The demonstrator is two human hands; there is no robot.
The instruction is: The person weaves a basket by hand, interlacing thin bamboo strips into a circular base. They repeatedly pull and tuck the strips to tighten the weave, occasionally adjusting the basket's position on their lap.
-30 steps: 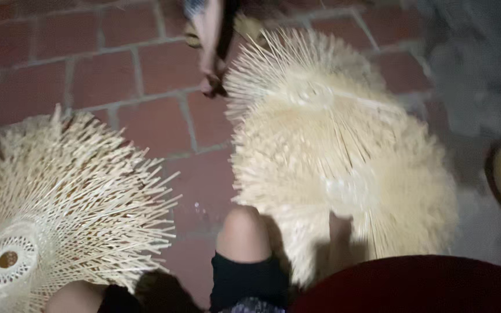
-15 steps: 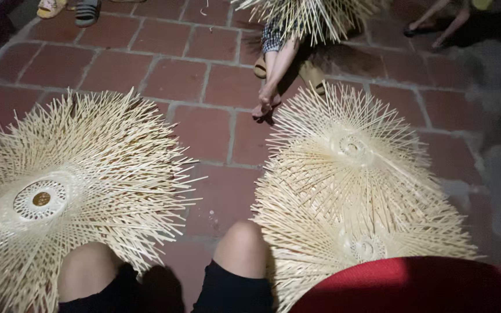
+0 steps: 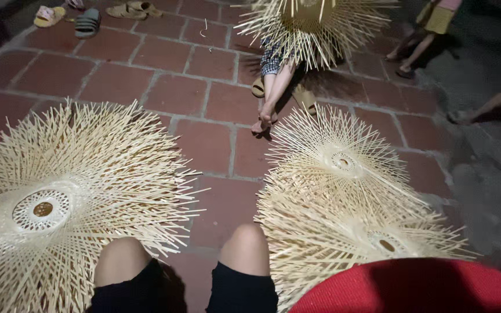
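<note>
Floor: square red-brown clay paving tiles [image 3: 215, 145] with pale grouted joints, laid in straight rows. At right they give way to a rough grey concrete surface [image 3: 482, 168]. Lighting: dim, brightest at centre, corners falling into dark shadow. Several loose sandals [image 3: 88, 22] lie on the tiles at the upper left. No walls or furniture within view.

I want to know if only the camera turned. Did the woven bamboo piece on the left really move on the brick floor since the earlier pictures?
Cannot tell. The left bamboo piece shifted right and up in view, but the brick floor shifted the same way, so the camera moved.
</note>
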